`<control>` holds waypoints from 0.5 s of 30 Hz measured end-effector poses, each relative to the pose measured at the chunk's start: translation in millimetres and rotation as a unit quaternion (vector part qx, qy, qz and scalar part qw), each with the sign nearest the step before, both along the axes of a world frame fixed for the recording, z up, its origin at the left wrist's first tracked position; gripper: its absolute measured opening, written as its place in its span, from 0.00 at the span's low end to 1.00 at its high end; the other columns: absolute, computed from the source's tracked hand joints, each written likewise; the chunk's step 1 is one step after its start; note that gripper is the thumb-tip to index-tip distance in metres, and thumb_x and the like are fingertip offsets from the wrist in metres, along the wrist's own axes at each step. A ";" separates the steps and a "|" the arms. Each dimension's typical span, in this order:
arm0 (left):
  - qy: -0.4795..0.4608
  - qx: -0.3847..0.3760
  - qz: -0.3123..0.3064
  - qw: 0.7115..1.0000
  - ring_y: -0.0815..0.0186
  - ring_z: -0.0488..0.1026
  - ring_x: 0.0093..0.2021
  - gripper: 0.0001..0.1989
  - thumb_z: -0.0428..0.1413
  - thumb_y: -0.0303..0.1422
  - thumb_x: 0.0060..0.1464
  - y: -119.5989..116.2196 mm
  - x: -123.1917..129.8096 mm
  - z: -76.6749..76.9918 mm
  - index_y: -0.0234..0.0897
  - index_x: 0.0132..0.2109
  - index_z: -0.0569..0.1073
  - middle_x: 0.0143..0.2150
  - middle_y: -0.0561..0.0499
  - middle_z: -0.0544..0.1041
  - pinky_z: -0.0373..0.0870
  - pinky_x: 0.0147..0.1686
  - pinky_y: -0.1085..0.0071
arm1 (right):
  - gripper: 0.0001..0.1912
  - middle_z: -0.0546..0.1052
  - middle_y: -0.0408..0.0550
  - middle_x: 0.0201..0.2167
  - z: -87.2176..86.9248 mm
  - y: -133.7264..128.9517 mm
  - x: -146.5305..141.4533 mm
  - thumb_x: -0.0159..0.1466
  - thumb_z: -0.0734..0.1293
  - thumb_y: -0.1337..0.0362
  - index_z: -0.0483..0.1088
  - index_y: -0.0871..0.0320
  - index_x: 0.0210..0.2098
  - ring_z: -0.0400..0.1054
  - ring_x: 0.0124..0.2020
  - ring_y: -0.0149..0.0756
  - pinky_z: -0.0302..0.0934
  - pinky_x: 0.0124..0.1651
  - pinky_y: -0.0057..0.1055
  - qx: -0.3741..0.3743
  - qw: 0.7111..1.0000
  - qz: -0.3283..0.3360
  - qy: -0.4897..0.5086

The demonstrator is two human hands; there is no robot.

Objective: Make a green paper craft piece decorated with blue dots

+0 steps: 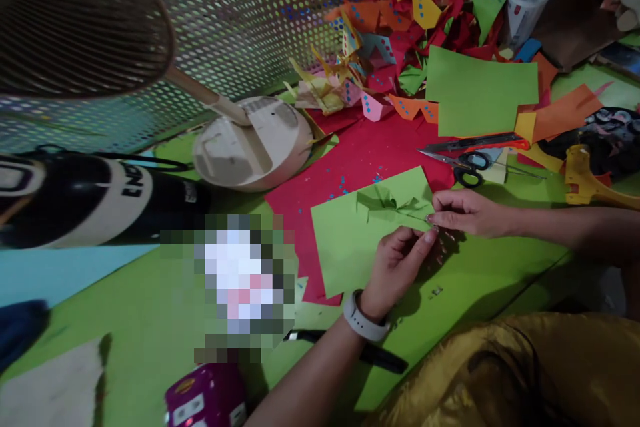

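Note:
My left hand, with a white band at the wrist, is closed in a pinch over the right edge of a light green paper sheet. Facing it, my right hand pinches too, and the fingertips of both hands nearly meet. A folded green paper piece with a thin stem-like end lies over the sheet, and that end runs to my right fingertips. What my left fingers hold is too small to make out. Beneath the sheet is a red paper.
Scissors and an orange cutter lie beyond my right hand, near a yellow tool. Coloured paper cuttings pile up at the back. A fan, a black bottle and a purple device stand leftward. A black pen-like object lies near my left wrist.

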State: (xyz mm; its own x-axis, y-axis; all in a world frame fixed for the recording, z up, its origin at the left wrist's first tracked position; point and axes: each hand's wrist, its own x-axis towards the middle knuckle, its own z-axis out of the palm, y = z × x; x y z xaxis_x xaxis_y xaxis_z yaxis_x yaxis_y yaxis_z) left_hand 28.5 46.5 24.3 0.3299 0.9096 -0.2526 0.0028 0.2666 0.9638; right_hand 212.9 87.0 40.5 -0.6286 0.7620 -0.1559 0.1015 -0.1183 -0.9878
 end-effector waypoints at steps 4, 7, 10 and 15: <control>-0.004 -0.002 -0.004 1.000 0.71 0.70 0.20 0.24 0.60 0.55 0.51 -0.6 1.1 -0.2 0.35 0.27 0.73 0.22 0.51 0.77 0.67 0.21 0.76 | 0.20 0.60 0.35 0.22 -1.2 -0.7 0.2 0.64 0.64 0.47 0.59 0.57 0.28 0.53 0.22 0.26 0.48 0.24 0.27 0.008 1.000 -0.001 -0.011; -0.003 -0.007 -0.006 1.000 0.71 0.69 0.20 0.24 0.60 0.55 0.51 -1.1 0.6 -0.5 0.35 0.27 0.73 0.22 0.51 0.77 0.67 0.20 0.76 | 0.20 0.60 0.35 0.21 -2.7 -1.3 0.6 0.64 0.65 0.47 0.59 0.56 0.28 0.54 0.22 0.26 0.48 0.25 0.27 0.000 1.000 -0.003 -0.011; -0.005 0.003 -0.009 1.000 0.71 0.69 0.21 0.24 0.60 0.54 0.52 -1.1 -0.2 -1.1 0.35 0.27 0.73 0.22 0.51 0.77 0.66 0.21 0.76 | 0.20 0.60 0.35 0.21 -4.1 -1.3 0.8 0.64 0.65 0.48 0.59 0.56 0.28 0.54 0.22 0.26 0.48 0.25 0.26 0.001 1.000 -0.006 -0.010; -0.008 0.009 -0.009 1.000 0.71 0.69 0.21 0.24 0.60 0.53 0.52 0.2 -1.3 -1.4 0.35 0.26 0.74 0.22 0.52 0.77 0.65 0.22 0.76 | 0.21 0.62 0.36 0.22 -4.7 -1.1 0.1 0.64 0.64 0.47 0.59 0.57 0.28 0.54 0.22 0.25 0.49 0.24 0.26 0.008 1.000 0.001 -0.009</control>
